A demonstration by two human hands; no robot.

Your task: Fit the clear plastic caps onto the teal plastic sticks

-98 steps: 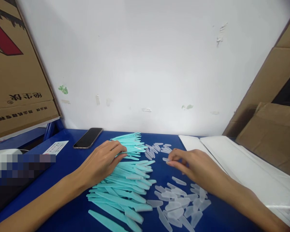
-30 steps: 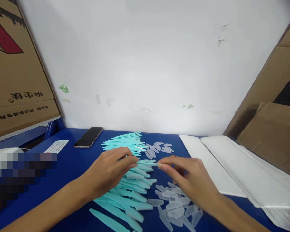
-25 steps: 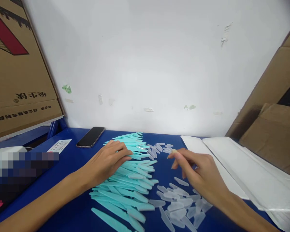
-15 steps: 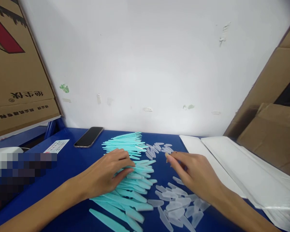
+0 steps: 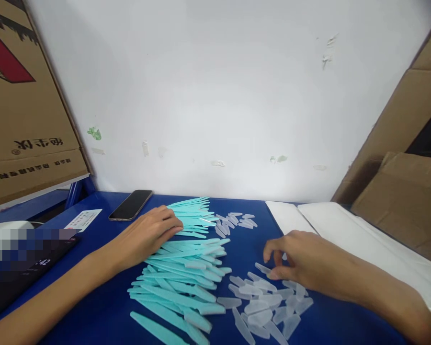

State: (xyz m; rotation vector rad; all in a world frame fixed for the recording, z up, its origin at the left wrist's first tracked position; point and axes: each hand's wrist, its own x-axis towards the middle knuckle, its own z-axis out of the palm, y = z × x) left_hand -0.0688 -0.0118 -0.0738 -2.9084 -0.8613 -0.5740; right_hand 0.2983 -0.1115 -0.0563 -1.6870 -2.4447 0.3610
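My left hand lies over the left ends of the far pile of turquoise eyebrow razors, fingers curled together around a razor end; the exact grip is partly hidden. Closer to me spreads a larger pile of turquoise razors, overlapping, most with broad ends pointing right. My right hand hovers at the upper right of a loose heap of translucent plastic blade caps. Its thumb and index finger are apart, near one cap. A smaller group of translucent caps lies right of the far razors.
A phone and a printed card lie at the left of the blue table. White padded sheets cover the right side. Cardboard boxes stand left and right; a white wall rises behind.
My left hand has moved left and slightly away from me, from the near razors to the far pile. My right hand has come back from the small cap group, its pinch opening over the near heap.
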